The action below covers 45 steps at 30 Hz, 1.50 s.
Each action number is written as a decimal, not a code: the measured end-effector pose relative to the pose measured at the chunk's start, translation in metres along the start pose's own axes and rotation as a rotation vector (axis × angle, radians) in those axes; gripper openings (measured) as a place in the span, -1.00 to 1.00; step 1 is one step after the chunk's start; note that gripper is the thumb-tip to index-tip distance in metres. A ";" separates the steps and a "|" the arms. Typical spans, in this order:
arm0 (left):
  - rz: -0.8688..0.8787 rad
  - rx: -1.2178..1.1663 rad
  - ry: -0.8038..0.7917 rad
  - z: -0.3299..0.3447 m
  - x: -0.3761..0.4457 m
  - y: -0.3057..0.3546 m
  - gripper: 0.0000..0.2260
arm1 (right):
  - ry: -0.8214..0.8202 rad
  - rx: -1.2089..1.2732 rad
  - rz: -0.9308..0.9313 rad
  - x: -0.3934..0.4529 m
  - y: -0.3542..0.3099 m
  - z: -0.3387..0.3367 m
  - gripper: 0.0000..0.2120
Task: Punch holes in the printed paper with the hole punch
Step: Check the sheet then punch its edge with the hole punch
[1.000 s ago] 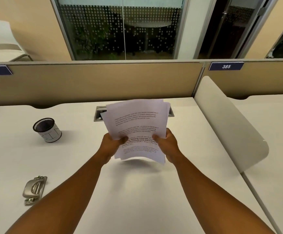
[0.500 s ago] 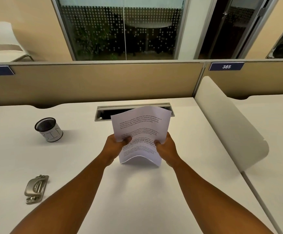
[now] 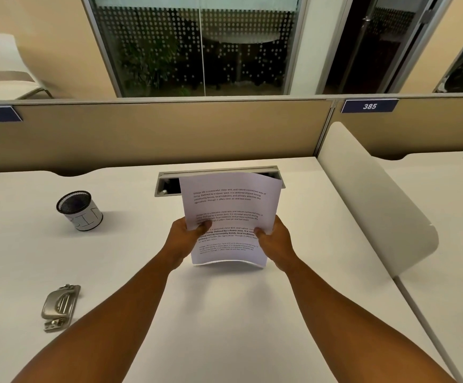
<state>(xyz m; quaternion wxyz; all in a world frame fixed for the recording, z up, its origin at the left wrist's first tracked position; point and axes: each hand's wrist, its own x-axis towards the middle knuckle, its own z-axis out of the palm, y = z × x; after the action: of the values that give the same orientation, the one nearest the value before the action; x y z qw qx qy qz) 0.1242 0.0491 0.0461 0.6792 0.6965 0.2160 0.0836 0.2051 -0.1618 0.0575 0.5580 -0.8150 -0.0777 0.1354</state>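
Note:
A stack of white printed paper (image 3: pixel 229 205) stands upright over the middle of the white desk (image 3: pixel 224 322), its lower edge bowed and close to the surface. My left hand (image 3: pixel 187 237) grips its left edge, thumb on the front. At the right edge, my right hand (image 3: pixel 273 239) holds it the same way. A silver metal hole punch (image 3: pixel 60 306) lies on the desk at the near left, well apart from both hands.
A black mesh cup with a white label (image 3: pixel 79 210) stands at the back left. A cable slot (image 3: pixel 166 185) runs along the rear of the desk behind the paper. A curved white divider (image 3: pixel 374 197) borders the right side. A tan partition (image 3: pixel 153 134) closes the back.
The loosely fanned sheets have come together into one squared stack. Both hands lowered it toward the desk and shifted slightly, still holding the sides.

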 end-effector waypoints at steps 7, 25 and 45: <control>-0.013 -0.010 -0.020 -0.003 0.001 0.001 -0.80 | -0.015 -0.012 0.011 0.002 0.000 -0.003 -0.63; -0.064 0.088 -0.040 -0.007 -0.001 -0.006 -0.68 | -0.023 -0.033 0.002 0.001 0.006 -0.003 -0.63; -0.105 -0.177 0.253 -0.016 0.001 0.004 -0.60 | 0.027 0.539 0.181 0.020 -0.007 -0.010 -0.71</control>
<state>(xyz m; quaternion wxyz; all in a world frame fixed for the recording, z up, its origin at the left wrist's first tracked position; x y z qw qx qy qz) 0.1193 0.0645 0.0512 0.7089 0.6055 0.3277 0.1535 0.2272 -0.1632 0.0645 0.7410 -0.6427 0.0416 0.1898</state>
